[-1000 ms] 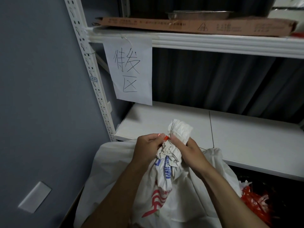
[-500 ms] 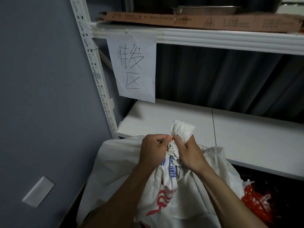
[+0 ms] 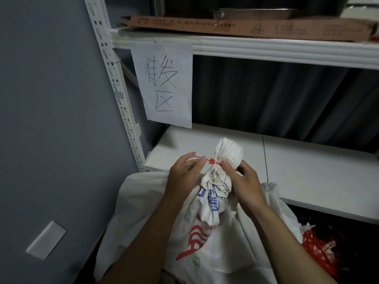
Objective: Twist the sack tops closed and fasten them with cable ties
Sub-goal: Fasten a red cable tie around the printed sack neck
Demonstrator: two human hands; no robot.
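A white woven sack (image 3: 207,238) with red and blue print stands in front of me, its top twisted into a bunched neck (image 3: 227,152). A red cable tie (image 3: 211,160) circles that neck. My left hand (image 3: 184,171) pinches the tie's free tail, which sticks out to the left. My right hand (image 3: 244,181) grips the twisted neck just below the tie, thumb against the tie's right side.
A white metal rack stands behind the sack, with a lower shelf board (image 3: 307,177) and an upper shelf (image 3: 266,50) carrying a flat brown carton (image 3: 246,27). A handwritten paper sign (image 3: 164,85) hangs from the upper shelf. Red plastic strips (image 3: 320,249) lie low right. A grey wall is left.
My left hand has moved left away from the neck, drawing the red tie's tail out. The tie now sits tight around the sack top, which was hidden between my hands before.
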